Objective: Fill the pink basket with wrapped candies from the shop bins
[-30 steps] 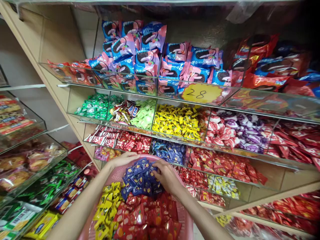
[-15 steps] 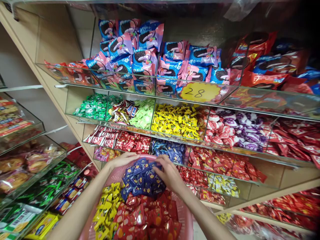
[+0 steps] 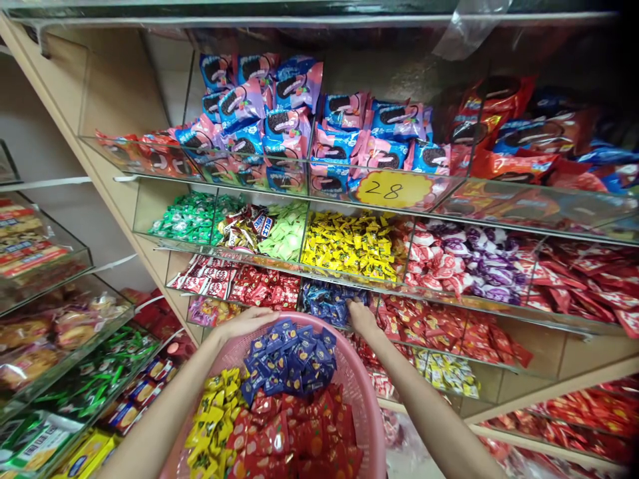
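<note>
A pink basket (image 3: 359,392) sits low in the middle, filled with blue sweets (image 3: 289,356), yellow sweets (image 3: 214,419) and red sweets (image 3: 294,432). My left hand (image 3: 244,321) grips the basket's far rim with curled fingers. My right hand (image 3: 360,317) reaches over the clear front of a shelf bin of blue sweets (image 3: 327,301). Its fingers are buried among the wrappers, so I cannot see whether they hold any.
Clear-fronted shelf bins rise ahead: yellow sweets (image 3: 354,243), green sweets (image 3: 192,216), red packets (image 3: 262,286) and biscuit packs (image 3: 299,126). A yellow "28" price tag (image 3: 394,188) is stuck on one. More bins (image 3: 64,319) stand at the left.
My right hand has left the blue sweets in the basket and moved up and right into the shelf bin of blue sweets. My left hand has stayed on the rim.
</note>
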`<action>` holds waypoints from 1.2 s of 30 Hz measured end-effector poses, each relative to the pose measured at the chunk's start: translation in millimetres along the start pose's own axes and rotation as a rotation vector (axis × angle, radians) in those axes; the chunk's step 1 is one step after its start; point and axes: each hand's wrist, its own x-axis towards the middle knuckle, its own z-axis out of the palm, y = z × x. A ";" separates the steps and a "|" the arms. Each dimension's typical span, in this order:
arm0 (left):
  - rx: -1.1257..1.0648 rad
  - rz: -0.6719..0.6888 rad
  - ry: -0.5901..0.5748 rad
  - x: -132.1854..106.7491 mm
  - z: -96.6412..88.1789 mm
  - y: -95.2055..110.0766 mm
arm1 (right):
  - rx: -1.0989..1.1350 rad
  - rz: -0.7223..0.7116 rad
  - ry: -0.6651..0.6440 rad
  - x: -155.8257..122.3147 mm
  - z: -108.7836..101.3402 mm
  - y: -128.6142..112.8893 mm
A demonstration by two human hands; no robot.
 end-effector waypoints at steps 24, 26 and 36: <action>-0.039 -0.008 0.005 -3.2 0.9 3.2 | 1.176 -0.016 0.136 -17.4 0.0 -8.2; -0.053 -0.002 0.003 -4.1 1.1 4.5 | 1.350 -0.023 0.109 -30.5 -3.5 -12.4; -0.088 -0.043 -0.003 -2.9 1.2 8.5 | 2.084 0.044 -0.329 -77.2 -28.7 -30.2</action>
